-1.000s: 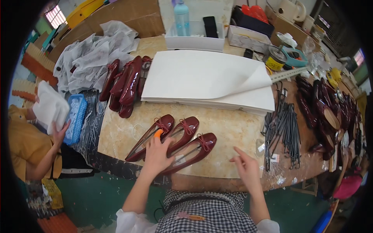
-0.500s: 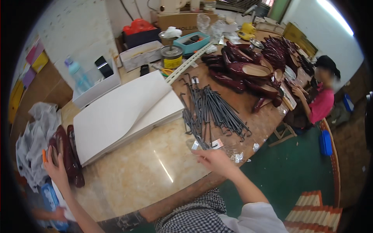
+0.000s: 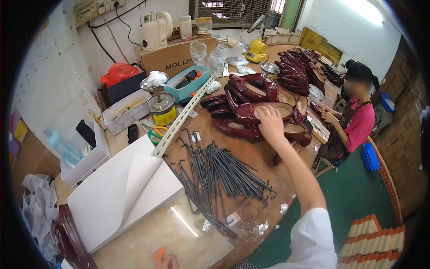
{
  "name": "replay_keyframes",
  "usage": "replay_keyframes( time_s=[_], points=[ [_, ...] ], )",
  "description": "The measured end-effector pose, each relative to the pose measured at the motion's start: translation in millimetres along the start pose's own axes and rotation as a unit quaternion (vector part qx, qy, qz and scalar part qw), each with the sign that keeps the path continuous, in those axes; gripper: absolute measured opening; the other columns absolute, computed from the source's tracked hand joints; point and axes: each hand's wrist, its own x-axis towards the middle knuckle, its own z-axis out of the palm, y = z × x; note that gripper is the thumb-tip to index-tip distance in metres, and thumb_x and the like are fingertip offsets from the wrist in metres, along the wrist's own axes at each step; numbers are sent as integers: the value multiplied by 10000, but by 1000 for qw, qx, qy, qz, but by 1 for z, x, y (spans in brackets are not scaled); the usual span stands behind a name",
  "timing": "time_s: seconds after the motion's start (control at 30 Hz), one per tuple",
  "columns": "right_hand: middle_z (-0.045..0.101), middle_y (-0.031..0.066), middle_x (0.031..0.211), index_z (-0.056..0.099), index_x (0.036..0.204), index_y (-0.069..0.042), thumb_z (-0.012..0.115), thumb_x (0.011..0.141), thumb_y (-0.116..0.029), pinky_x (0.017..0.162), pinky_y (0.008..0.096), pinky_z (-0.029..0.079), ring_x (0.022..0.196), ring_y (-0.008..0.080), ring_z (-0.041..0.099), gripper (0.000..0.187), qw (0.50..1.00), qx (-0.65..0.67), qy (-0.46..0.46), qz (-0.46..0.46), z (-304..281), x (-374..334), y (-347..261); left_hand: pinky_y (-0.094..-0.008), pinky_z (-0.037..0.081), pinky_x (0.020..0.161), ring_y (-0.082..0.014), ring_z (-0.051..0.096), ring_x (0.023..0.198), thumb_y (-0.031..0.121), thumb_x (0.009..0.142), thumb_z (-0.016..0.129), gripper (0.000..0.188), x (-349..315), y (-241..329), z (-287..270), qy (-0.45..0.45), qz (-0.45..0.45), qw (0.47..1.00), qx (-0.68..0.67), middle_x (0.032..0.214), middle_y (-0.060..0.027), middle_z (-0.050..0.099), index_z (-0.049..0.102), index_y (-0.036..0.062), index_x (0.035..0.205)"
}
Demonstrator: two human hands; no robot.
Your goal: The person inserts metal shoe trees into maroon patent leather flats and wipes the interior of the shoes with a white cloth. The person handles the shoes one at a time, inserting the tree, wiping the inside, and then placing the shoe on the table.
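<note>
My right hand [image 3: 270, 122] reaches far across the table to a heap of glossy dark red shoes. Its fingers are closed over the side of one shoe [image 3: 245, 114], at the shoe's opening. At the lower edge, only the fingertips of my left hand [image 3: 166, 260] show above the pale tabletop. One of them wears an orange finger cover; they are slightly apart, with nothing seen between them. Another pair of dark red shoes [image 3: 71, 237] lies at the lower left, beside a stack of large white sheets [image 3: 107, 197].
Several dark bent metal rods [image 3: 228, 172] are heaped mid-table. A slotted metal strip [image 3: 186, 114], a tin [image 3: 161, 108], a teal box [image 3: 187, 85] and a kettle [image 3: 155, 31] stand behind. A person in pink [image 3: 360, 119] sits at right, handling a shoe.
My right hand has moved from near the rods up and away to the shoe heap. My left hand has left the shoes at the left. The view has shifted.
</note>
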Motion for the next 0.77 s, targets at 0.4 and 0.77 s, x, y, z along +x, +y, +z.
replay_keyframes(
  time_s=[0.4,0.77],
  points=[
    [664,194,827,609,1038,-47,679,791,-250,719,474,519,811,386,648,327,885,277,-374,-35,-14,-57,6,-457,394,986,-380,491,1149,11,806,648,180,12,12,4,-17,-72,997,-9,1224,-184,550,621,49,980],
    [633,198,1123,547,1132,-46,744,721,-185,856,399,520,1051,353,609,476,979,60,-194,-15,67,-10,42,-469,371,1018,-387,469,1177,33,836,634,171,-10,-20,15,-81,-59,994,31,1252,-178,534,617,75,1001]
  ],
)
